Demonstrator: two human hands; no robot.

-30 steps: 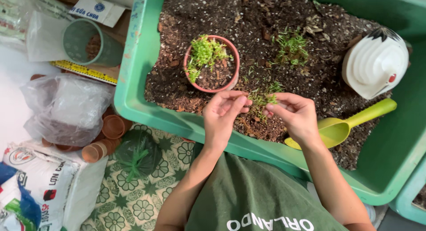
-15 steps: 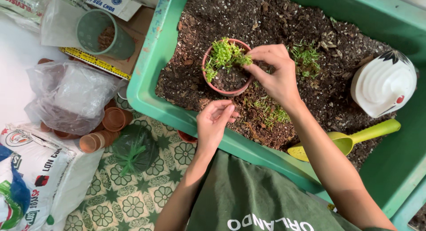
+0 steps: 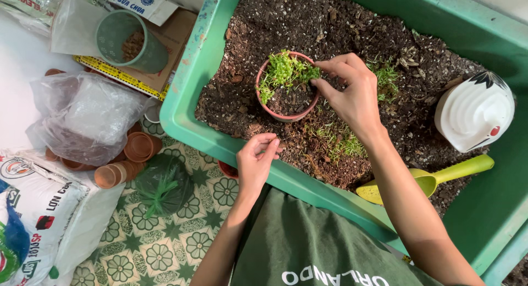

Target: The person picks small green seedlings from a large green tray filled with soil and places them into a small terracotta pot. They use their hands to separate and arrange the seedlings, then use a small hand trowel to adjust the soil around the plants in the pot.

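Lots of stuff lying around. On the right side of the soil sits a white ribbed plastic dome (image 3: pixel 474 111) with a small red dot, and just near of it a yellow-green scoop (image 3: pixel 426 179) lies with its handle pointing right. Off to the left on the patterned tile floor (image 3: pixel 165 253): a clear bag (image 3: pixel 82 121) slumped over stacked little terracotta pots (image 3: pixel 129 159), a knotted dark green bag (image 3: pixel 163 182), and a big white printed sack (image 3: pixel 38 214) at the near-left corner. Farther back, a green plastic cup (image 3: pixel 129 41) lies tipped on flat cardboard (image 3: pixel 173 38).
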